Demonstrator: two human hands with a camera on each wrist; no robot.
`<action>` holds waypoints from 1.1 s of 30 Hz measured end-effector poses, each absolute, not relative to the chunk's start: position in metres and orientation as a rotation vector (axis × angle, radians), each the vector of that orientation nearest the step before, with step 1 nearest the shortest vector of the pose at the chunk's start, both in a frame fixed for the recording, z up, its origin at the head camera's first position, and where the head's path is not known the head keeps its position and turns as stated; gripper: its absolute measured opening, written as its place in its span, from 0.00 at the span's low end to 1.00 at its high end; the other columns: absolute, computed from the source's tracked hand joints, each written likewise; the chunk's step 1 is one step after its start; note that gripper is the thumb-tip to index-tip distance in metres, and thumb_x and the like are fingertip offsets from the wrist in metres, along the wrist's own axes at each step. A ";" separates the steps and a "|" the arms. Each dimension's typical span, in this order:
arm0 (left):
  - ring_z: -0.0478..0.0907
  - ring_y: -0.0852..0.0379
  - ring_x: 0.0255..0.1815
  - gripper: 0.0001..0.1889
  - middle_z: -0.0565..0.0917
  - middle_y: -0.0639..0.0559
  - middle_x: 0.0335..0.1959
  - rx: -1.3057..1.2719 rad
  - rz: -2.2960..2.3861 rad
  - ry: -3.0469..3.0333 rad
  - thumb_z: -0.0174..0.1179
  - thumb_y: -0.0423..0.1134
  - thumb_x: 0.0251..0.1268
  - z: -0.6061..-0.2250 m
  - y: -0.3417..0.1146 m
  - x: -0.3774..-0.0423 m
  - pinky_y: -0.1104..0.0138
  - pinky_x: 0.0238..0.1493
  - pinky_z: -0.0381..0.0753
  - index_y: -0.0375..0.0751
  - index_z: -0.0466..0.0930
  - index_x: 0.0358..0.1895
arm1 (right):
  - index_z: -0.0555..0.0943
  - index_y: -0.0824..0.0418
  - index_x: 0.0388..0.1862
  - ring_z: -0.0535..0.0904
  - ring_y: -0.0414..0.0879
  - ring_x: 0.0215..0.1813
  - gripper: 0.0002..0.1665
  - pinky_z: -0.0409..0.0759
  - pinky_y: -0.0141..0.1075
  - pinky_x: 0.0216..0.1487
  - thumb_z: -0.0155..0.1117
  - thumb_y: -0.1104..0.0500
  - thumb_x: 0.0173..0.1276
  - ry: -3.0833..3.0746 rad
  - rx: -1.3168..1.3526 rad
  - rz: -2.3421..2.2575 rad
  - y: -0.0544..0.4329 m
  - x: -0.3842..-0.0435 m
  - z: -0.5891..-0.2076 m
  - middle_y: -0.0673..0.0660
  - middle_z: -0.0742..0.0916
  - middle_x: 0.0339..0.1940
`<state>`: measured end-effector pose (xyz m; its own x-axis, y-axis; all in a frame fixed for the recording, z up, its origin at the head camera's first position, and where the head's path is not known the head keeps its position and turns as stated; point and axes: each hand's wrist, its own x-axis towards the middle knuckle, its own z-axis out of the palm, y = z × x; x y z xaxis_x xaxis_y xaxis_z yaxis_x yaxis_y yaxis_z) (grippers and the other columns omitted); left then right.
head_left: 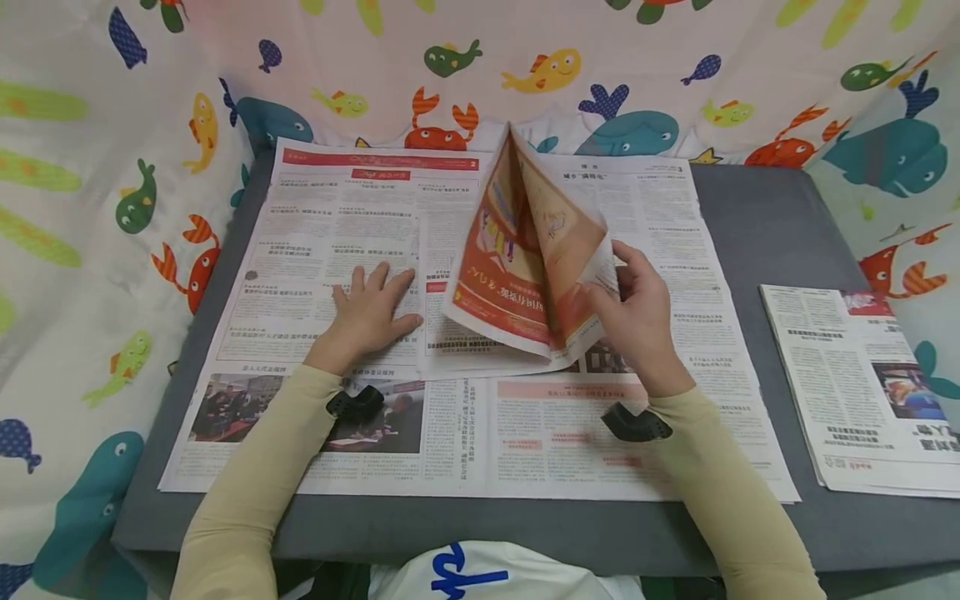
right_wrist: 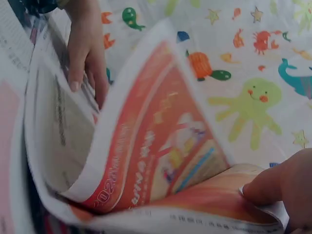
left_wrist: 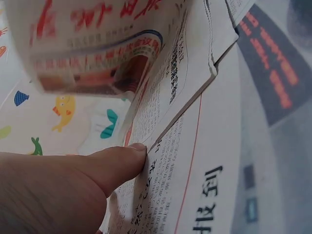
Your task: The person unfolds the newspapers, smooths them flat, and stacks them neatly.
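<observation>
A large newspaper (head_left: 300, 275) lies spread on the grey table. Partly raised above its middle is a smaller folded newspaper sheet (head_left: 502, 275), red and orange on its inner faces, its top rising to a peak. My right hand (head_left: 641, 312) pinches that sheet's right edge between thumb and fingers; the right wrist view shows the thumb (right_wrist: 268, 185) on the orange page. Flat on the spread newspaper, left of the raised sheet, rests my left hand (head_left: 367, 317) with fingers apart. In the left wrist view its thumb (left_wrist: 122, 163) touches the printed paper beside a fold.
A folded stack of newspapers (head_left: 855, 392) lies at the right end of the grey table (head_left: 757, 217). A cloth with sea animals (head_left: 360, 50) hangs behind and at both sides. Black wrist cameras (head_left: 637, 423) sit on both forearms.
</observation>
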<state>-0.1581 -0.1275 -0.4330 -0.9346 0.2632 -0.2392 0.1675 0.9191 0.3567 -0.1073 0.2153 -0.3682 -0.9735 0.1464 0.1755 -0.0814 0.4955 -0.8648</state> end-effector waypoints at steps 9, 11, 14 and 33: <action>0.32 0.23 0.83 0.41 0.45 0.33 0.84 0.323 0.478 2.779 0.58 0.56 0.72 -0.430 -0.128 -0.157 0.22 0.72 0.35 0.49 0.52 0.83 | 0.54 0.47 0.83 0.86 0.30 0.39 0.48 0.85 0.29 0.30 0.66 0.63 0.69 -2.460 -0.293 1.828 0.260 -0.086 -0.384 0.48 0.83 0.51; 0.32 0.23 0.83 0.41 0.45 0.33 0.84 0.324 0.477 2.778 0.58 0.56 0.72 -0.430 -0.128 -0.157 0.23 0.72 0.35 0.49 0.52 0.83 | 0.55 0.47 0.82 0.87 0.31 0.40 0.47 0.85 0.26 0.34 0.65 0.65 0.70 -2.385 -0.317 1.931 0.269 -0.083 -0.387 0.45 0.83 0.50; 0.32 0.23 0.83 0.41 0.44 0.33 0.84 0.322 0.478 2.779 0.58 0.56 0.72 -0.431 -0.129 -0.157 0.23 0.72 0.35 0.49 0.52 0.83 | 0.56 0.47 0.81 0.84 0.31 0.38 0.45 0.77 0.21 0.31 0.60 0.69 0.72 -2.224 -0.335 2.116 0.279 -0.078 -0.393 0.45 0.84 0.52; 0.31 0.24 0.83 0.41 0.44 0.34 0.84 0.321 0.492 2.777 0.58 0.57 0.72 -0.434 -0.129 -0.158 0.23 0.72 0.34 0.50 0.54 0.82 | 0.33 0.37 0.84 0.45 0.53 0.88 0.44 0.43 0.51 0.84 0.44 0.38 0.82 -1.729 -0.628 2.691 0.333 -0.067 -0.420 0.59 0.49 0.87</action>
